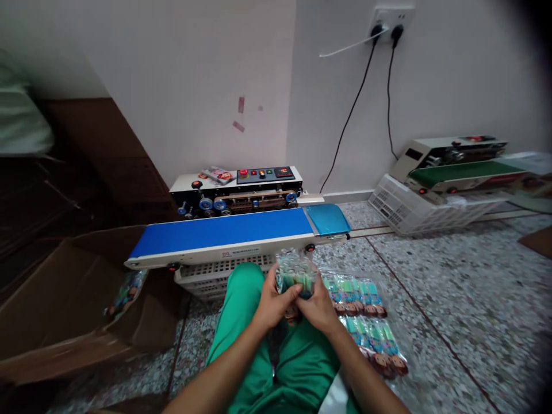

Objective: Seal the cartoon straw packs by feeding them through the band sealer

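Observation:
Both hands grip a stack of clear plastic packets [294,270] with green and blue contents, held above my lap. My left hand [276,302] closes round the stack's left side, its thumb across the front. Round the right side wraps my right hand [318,305], its thumb meeting the left one. A printed doll-like head shows below the thumbs. Just right of my right hand, rows of similar doll-printed packets [362,296] lie in clear plastic on the floor. Beyond the stack stands a sealing machine [259,187] with a blue conveyor belt [224,233].
A white plastic crate [207,282] supports the conveyor. At left is an open cardboard box [56,299] with a doll packet [127,293] inside. A second machine with a green belt [466,172] rests on another crate [431,213]. Black cords [357,103] run from a wall socket [392,20].

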`<state>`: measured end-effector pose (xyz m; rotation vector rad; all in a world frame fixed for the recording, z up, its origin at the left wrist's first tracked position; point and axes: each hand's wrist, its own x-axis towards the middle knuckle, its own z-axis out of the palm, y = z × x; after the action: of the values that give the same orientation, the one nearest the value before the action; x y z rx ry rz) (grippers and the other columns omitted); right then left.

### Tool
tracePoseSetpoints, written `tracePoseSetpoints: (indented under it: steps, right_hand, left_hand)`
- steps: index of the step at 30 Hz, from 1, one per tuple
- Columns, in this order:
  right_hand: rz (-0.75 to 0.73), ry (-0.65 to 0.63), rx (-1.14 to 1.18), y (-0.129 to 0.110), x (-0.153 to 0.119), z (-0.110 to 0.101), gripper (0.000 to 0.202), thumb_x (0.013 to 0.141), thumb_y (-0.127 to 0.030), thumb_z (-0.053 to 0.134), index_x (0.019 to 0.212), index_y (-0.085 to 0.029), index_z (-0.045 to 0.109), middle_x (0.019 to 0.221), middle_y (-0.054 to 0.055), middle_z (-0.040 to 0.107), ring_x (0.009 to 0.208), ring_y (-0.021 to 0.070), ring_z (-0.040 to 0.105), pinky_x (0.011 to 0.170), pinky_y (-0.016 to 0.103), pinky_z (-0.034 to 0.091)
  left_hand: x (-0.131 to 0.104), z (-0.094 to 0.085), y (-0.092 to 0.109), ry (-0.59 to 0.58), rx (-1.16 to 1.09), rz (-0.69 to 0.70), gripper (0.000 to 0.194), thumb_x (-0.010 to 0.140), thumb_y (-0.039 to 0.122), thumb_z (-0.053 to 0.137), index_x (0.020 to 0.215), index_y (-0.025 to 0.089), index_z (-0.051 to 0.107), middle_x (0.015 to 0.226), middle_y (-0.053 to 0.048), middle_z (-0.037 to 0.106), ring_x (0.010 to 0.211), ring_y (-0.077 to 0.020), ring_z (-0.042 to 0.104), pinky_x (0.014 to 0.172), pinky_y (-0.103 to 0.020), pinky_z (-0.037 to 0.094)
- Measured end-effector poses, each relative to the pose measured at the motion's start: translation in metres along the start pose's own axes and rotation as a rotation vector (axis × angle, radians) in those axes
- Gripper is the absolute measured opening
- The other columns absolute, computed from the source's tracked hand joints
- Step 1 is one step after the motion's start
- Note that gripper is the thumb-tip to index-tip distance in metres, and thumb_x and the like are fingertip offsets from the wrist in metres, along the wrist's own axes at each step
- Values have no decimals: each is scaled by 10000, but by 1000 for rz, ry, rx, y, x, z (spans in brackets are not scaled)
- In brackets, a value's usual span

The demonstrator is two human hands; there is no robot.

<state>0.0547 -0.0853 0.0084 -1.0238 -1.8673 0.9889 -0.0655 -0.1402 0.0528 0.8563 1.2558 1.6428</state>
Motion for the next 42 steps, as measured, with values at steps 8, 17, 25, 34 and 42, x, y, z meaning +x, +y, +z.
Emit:
tracePoseSetpoints:
  steps: [8,17,25,34,42]
  right_hand:
    - [131,-22,96,-4,-10,-5,414,705,-375,666,1045,-147,605,926,88,702,812,219,655,734,339,536]
    - [103,-73,330,-29,-41,-17,315,695,-391,721,924,-178,683,926,64,719,878,228,667,821,361,532]
    - [61,-191,351,-48,-49,-32,345,826,-436,581,1062,-204,678,1086,81,689,1051,275,613,979,474,433]
    - [106,-257,338,-59,-60,-26,451,713,-417,705,1106,-205,641,1088,71,686,1006,274,635,903,436,496]
    - [42,-205,128,-75,-53,-23,466,657,-331,724,1097,-220,616,1029,63,683,960,259,630,871,401,495]
  left_hand:
    - [-2,5,-6,-104,93,110,674,697,314,731,1283,170,429,1202,-102,593,1132,-257,541,989,-376,404]
    - [-27,-25,25,-415,169,79,427,790,376,631,1171,183,604,1133,-84,655,1073,-274,575,935,-379,440]
    - [-48,-17,30,-176,129,164,285,844,380,548,1016,185,663,984,-60,685,1045,-243,581,931,-328,434]
    - [-61,-19,33,-122,30,170,757,712,269,720,1388,263,379,1422,-79,443,1355,-261,326,1099,-380,283]
    - [-57,-27,22,-276,-111,-111,545,487,247,863,987,161,666,903,-60,713,840,-250,661,776,-335,516]
